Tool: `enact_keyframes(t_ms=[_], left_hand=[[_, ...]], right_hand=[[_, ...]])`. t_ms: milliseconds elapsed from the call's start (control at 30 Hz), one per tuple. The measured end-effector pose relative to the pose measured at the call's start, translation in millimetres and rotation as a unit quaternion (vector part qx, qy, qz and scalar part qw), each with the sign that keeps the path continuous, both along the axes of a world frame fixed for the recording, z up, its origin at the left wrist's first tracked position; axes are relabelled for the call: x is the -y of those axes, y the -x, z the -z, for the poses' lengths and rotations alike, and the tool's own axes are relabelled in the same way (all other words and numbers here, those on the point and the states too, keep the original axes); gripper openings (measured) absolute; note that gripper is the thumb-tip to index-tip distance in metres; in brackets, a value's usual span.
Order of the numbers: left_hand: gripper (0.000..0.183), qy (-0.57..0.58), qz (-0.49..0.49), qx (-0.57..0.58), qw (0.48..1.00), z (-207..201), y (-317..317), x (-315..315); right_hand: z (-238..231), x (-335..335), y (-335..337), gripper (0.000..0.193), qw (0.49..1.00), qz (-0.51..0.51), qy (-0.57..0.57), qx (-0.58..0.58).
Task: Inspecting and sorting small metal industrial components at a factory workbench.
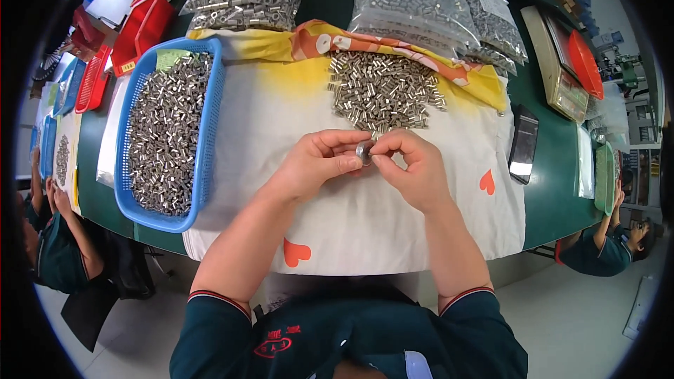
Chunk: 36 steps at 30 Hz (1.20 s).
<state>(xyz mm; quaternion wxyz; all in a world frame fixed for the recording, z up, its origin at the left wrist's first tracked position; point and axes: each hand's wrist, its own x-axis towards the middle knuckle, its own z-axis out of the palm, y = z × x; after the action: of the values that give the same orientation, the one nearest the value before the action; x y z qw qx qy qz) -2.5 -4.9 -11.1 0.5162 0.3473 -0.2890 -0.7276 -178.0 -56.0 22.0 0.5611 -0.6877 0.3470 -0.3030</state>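
Observation:
My left hand (316, 163) pinches a small round metal piece (362, 153), shaped like a thick ring or disc, between thumb and fingers. Thumb and forefinger of my right hand (415, 168) close together right beside it; whatever they hold is too small and covered to make out. Both hands are over the white cloth (267, 112), just on the near side of a loose pile of short silvery metal sleeves (382, 88). To the left stands a blue plastic basket (216, 91) with many similar metal sleeves (168, 140) in it.
A rolled yellow and orange cloth edge (309, 42) runs behind the pile. Clear bags of metal parts (414, 0) stand at the back. A dark phone-like device (524, 144) lies at the right, near a beige instrument (554, 70). Red bins (144, 24) are at far left; people sit at both sides.

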Motion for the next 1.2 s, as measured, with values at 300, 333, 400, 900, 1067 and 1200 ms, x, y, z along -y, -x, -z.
enact_keyframes(t_ms=[300, 333, 400, 900, 1067, 1200], left_hand=[[0.033, 0.026, -0.02, 0.194, 0.98, -7.4, 2.9, -5.1], [0.033, 0.026, -0.022, 0.194, 0.98, -7.5, 2.5, -5.5], [0.033, 0.022, 0.0, 0.165, 0.986, -7.9, 1.6, -6.8], [0.031, -0.059, 0.079, 0.06, 0.993, -8.7, -3.2, -6.3], [0.031, -0.063, 0.046, 0.025, 0.997, -11.3, -2.3, -5.1], [0.031, -0.037, 0.037, -0.005, 0.999, -6.2, -1.6, -3.4]], right_hand=[[0.4, -8.2, -7.0, 0.012, 0.938, 0.047, 0.329, -0.1], [0.4, -9.0, -7.0, 0.012, 0.943, 0.042, 0.314, -0.099], [-0.2, -10.8, -6.9, 0.012, 0.948, 0.035, 0.3, -0.097], [-2.5, 6.1, 4.4, 0.012, 0.985, 0.057, 0.074, -0.142], [15.9, 2.4, -7.0, 0.01, 0.887, 0.072, 0.343, -0.301], [20.6, -2.9, -7.9, 0.01, 0.881, 0.079, 0.349, -0.31]])
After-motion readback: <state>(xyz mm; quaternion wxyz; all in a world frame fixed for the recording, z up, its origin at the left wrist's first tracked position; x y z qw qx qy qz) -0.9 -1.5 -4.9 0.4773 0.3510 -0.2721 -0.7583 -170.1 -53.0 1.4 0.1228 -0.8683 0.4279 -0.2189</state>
